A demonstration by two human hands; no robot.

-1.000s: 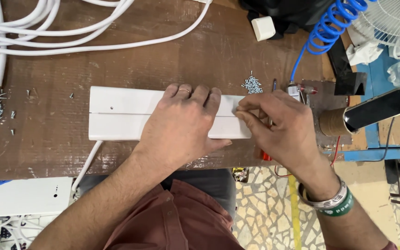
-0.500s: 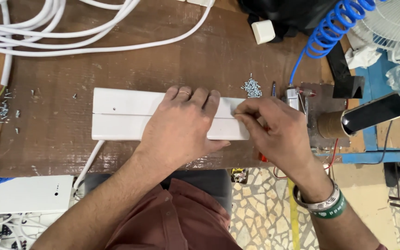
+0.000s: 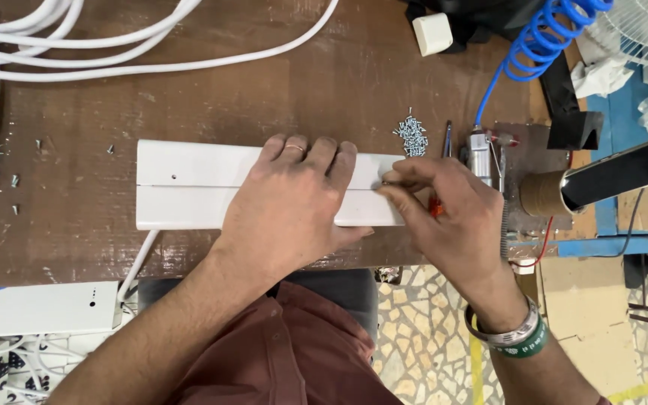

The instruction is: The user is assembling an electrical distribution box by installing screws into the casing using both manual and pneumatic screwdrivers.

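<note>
My left hand lies flat, pressing the white casing; at three o'clock, my right hand pinches something tiny at the casing's end, screws nearby.

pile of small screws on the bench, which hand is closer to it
Right. The right hand sits just below the screw pile, pinching at the white casing's end; the left hand lies flat farther left.
</note>
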